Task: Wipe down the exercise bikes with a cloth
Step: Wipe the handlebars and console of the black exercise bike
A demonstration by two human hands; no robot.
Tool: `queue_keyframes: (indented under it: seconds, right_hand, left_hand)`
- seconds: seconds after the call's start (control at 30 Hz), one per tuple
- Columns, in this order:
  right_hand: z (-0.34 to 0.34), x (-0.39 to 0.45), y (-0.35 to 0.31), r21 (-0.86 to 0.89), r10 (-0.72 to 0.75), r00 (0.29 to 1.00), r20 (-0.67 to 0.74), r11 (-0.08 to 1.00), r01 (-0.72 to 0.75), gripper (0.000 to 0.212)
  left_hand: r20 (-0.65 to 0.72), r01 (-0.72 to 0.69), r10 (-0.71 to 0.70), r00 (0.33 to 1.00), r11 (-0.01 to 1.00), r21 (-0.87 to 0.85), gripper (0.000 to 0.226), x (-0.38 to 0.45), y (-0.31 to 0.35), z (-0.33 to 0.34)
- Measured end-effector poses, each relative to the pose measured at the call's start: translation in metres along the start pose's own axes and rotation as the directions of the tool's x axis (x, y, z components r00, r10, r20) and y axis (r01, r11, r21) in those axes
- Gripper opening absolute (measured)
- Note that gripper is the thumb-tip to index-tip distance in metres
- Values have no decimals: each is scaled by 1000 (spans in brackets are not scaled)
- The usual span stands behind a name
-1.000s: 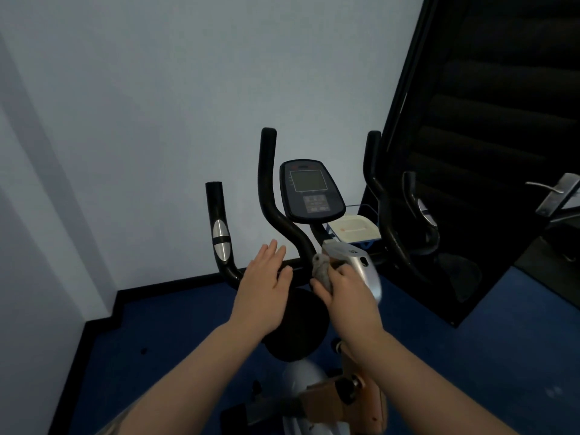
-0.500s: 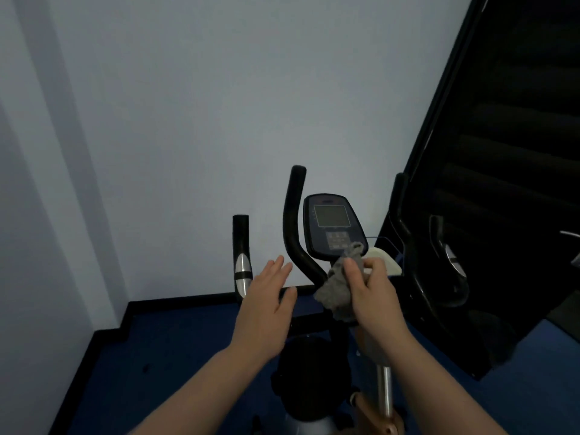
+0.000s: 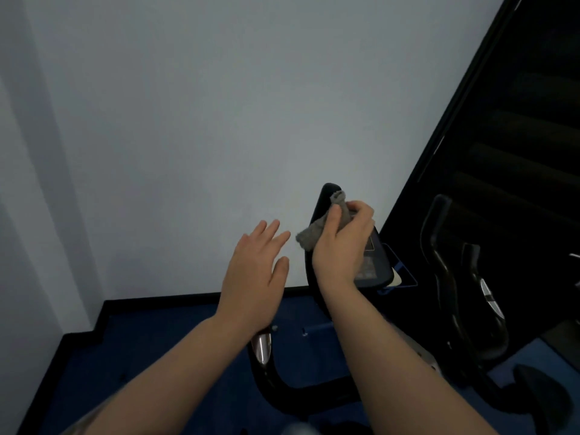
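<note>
Grey cloth [image 3: 317,229] is bunched in the curled fingers of the right hand [image 3: 343,243], apparently pressing on the bike's console [image 3: 375,262]. Left hand [image 3: 255,277] is hovering left of the console, fingers straight, holding nothing.

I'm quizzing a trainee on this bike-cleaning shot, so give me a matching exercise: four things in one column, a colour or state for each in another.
Things:
1. cloth
2. left hand
3. floor
4. right hand

States:
A. blue
B. open, holding nothing
C. grey, bunched up
D. gripping the cloth at the console

Pairs: 1-C, 2-B, 3-A, 4-D
</note>
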State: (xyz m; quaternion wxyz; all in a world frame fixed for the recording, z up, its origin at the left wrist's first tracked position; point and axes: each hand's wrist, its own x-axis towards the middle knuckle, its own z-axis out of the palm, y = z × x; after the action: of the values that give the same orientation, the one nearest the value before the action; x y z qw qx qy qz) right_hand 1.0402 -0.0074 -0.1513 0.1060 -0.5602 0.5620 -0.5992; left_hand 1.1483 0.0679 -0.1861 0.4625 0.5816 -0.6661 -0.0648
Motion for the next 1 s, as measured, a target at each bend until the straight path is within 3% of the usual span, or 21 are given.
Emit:
queue_keyframes:
  seconds: [0.1,0.2,0.57,0.73,1.0]
  right_hand:
    - [22,-8,0,-87,39,998,-45,995,-43,32]
    - [24,-12,6,-118,-16,998,-55,993,9,27]
    - [-9,-25,25,-431,-164,938,304,855,289,21]
    - [-24,-30,29,-427,-114,909,401,854,296,22]
    - [-55,-42,40,-360,-173,850,498,850,384,19]
  left_hand:
    - [-23,-23,24,999,1000,16,39,5,-12,4]
    - [-66,-30,30,997,1000,-1,33,6,-18,8]
    - [-134,-13,3,991,998,-68,39,-7,-11,17]
    - [-140,-16,11,990,999,-32,36,-10,-12,18]
    - [-156,22,-30,987,999,-49,37,-22,-1,20]
